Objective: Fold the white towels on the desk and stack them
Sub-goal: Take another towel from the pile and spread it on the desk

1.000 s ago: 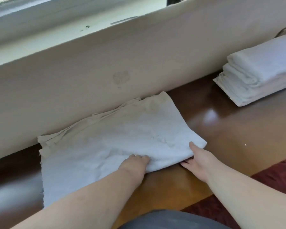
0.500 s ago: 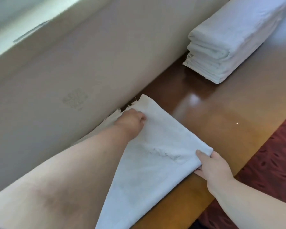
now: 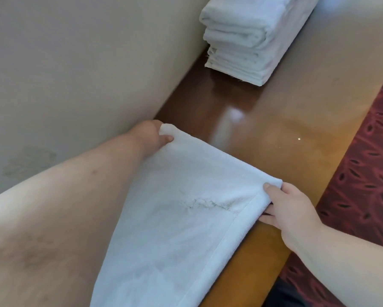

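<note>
On the wooden desk [image 3: 274, 134], the left hand [image 3: 151, 135] and right hand [image 3: 290, 209] each pinch one corner of the white towel [image 3: 186, 207], probably for carrying it to the folded stack [image 3: 248, 38].

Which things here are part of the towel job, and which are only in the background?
Part of the job:
towel, gripped at two corners by the left hand and right hand
stack of folded towels
desk

Background:
wall
red carpet
</note>
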Motion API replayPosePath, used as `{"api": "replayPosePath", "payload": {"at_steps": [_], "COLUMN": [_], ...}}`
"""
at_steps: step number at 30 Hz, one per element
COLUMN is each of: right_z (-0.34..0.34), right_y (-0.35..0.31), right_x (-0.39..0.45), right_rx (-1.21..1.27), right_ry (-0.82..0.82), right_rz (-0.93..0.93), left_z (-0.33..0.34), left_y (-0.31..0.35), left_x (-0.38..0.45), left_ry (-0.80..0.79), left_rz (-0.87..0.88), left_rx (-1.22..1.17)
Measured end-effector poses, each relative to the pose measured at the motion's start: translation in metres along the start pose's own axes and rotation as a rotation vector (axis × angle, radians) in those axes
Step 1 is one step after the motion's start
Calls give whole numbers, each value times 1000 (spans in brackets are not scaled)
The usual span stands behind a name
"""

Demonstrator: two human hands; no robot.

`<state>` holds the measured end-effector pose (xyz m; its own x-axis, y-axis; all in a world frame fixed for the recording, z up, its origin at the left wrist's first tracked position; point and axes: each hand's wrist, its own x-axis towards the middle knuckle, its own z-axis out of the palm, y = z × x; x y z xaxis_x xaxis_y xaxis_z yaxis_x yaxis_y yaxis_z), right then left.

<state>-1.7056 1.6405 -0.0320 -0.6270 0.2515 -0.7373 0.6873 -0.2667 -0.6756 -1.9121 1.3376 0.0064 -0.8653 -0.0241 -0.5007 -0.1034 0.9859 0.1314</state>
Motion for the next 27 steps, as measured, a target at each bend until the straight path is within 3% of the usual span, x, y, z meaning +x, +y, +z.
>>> {"api": "replayPosePath", "payload": {"at_steps": [4, 12, 16, 20, 23, 27], "right_z": [0, -1, -1, -1, 6, 24], "right_y": [3, 2, -2, -4, -5, 7], "right_x": [-2, -2, -12, -47, -103, -188], "right_rx": [-3, -36, -34, -195, -253, -551], "right_ry": [40, -31, -46, 14, -86, -272], "right_rz": [-68, -82, -107, -305, -439, -685], "left_z": [-19, -48, -61, -65, -62, -58], "left_y": [6, 48, 36, -4, -40, -96], "left_x": [4, -10, -35, -86, -144, -226], "left_ry": [46, -98, 82, 276, 367, 445], "left_rz": [132, 271, 295, 305, 331, 364], "left_rx": [-82, 471, 408, 262, 187, 214]}}
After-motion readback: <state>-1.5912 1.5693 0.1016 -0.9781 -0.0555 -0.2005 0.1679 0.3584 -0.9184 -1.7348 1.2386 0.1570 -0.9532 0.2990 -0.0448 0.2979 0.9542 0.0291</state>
